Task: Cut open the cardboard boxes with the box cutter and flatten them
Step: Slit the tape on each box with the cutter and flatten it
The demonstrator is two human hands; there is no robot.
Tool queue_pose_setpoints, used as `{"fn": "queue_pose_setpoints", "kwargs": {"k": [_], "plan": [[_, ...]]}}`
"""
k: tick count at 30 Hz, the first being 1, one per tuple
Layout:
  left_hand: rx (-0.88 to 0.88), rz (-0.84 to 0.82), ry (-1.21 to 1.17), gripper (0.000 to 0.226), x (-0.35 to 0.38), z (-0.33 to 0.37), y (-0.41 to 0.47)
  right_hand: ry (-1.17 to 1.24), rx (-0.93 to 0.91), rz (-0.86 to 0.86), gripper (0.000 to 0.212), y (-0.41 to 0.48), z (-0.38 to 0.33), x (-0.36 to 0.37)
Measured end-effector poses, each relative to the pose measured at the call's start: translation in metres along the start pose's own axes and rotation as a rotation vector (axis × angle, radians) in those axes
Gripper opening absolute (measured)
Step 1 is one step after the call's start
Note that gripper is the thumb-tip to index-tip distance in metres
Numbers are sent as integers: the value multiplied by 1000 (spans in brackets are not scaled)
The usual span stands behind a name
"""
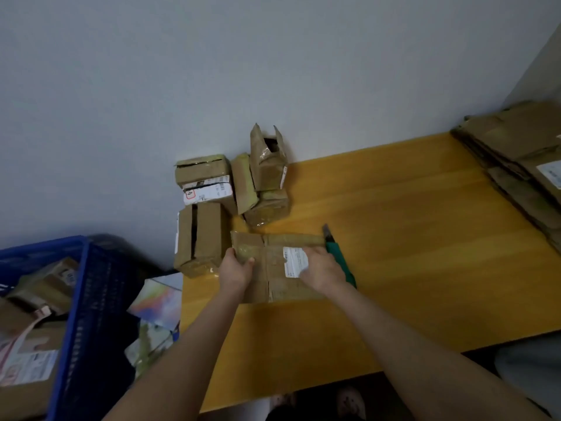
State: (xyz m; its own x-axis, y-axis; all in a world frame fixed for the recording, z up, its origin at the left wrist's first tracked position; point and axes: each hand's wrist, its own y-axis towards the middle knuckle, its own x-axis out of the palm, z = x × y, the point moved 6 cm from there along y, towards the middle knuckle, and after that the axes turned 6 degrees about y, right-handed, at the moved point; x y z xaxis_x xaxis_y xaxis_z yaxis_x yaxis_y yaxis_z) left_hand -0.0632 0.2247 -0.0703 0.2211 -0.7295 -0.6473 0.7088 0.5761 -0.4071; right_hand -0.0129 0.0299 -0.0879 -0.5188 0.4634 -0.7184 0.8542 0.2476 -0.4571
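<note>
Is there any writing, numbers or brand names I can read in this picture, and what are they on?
No text is readable; all print is blurred.
White label on the flattened box: blurred lines.
Barcode label on the box by the wall: a red-framed mark, unreadable.
Corner label on the flattened cardboard stack: blurred.
Crate labels on boxes in the blue crate: blurred.

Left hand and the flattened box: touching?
Touching. Head view shows the left hand gripping the left edge of the flattened box, thumb on top.
</note>
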Motion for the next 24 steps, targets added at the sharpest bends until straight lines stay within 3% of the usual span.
{"fn": "queue_pose_setpoints", "kwargs": {"k": [3, 8, 14, 18, 21, 24], "plan": [[-57, -3, -51, 39, 33, 2, -8, -94, -50, -105, 68, -8, 21, 4], [-82, -23, -36, 41, 75, 13, -21, -155, -55, -102, 73, -16, 59, -5], [-79, 26, 162, 45, 59, -4, -11, -222, -142, -110, 69, -5, 50, 4], [-41, 76, 283, 67, 55, -12, -3, -236, -181, -91, 74, 13, 36, 12], [175, 121, 558, 72, 66, -6, -2, -353, -223, -109, 71, 33, 34, 21], [504, 2, 805, 65, 97, -2, -1, -452, -264, -123, 67, 47, 39, 38]]}}
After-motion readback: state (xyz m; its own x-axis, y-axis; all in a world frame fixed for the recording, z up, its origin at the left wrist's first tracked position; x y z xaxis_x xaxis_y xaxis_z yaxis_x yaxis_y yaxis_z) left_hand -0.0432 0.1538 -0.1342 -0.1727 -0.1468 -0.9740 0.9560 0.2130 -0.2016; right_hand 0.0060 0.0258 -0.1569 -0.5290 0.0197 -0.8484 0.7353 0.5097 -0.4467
